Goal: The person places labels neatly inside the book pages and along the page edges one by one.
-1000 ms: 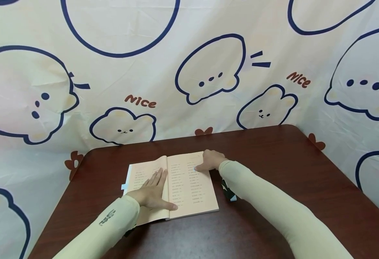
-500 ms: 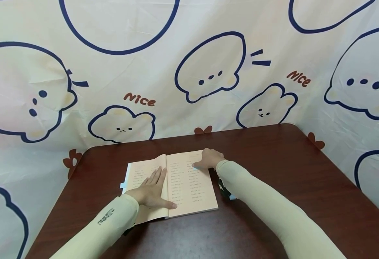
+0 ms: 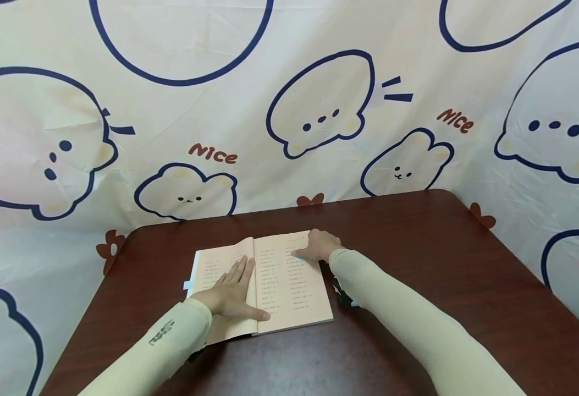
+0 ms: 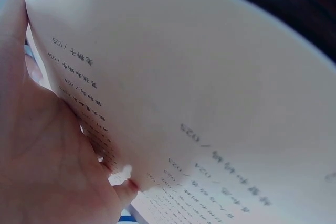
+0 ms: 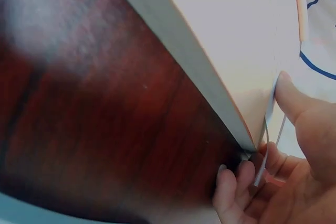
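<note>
An open book (image 3: 289, 291) with printed pages lies on the dark brown table. My left hand (image 3: 232, 294) presses flat on the left page, fingers spread. Its thumb reaches across the fold onto the right page. In the left wrist view the left page (image 4: 173, 77) bulges up beside the palm. My right hand (image 3: 323, 245) is at the book's upper right corner, thumb on the right page and the other fingers curled at the edge. A thin light-blue strip (image 5: 269, 124) is pinched there; one end sits under the thumb, the other hangs between the fingers.
The brown table (image 3: 408, 264) extends around the book. A light-blue tab (image 3: 188, 285) sticks out from the book's left edge. A white cloth (image 3: 249, 126) with cartoon drawings hangs behind and beside the table.
My right thumb and wrist have shifted slightly left over the right page. The left hand and the book stay in place.
</note>
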The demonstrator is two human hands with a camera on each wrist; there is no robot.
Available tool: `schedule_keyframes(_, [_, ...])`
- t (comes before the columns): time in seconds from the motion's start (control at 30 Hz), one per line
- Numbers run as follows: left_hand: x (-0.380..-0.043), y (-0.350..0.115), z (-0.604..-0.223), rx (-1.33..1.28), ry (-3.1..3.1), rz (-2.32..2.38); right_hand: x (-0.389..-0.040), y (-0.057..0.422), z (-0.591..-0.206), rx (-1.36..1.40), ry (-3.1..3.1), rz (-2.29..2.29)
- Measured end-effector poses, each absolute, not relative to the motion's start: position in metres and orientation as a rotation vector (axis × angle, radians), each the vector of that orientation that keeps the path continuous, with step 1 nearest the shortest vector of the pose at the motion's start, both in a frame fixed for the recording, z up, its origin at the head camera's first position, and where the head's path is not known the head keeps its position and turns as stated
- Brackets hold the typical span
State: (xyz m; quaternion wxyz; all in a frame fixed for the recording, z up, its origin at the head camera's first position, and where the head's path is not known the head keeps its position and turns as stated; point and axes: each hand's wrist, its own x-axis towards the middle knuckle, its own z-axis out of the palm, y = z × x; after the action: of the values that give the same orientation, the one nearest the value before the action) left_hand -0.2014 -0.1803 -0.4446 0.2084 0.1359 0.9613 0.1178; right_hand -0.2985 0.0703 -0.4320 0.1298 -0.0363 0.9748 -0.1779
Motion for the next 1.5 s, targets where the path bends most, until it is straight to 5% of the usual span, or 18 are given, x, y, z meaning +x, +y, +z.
schedule_keyframes(1.5, [-0.191, -0.176, -0.423, 0.398, 2.64, 0.344, -0.301, 0.078, -0.428, -0.137, 2.625, -0.75])
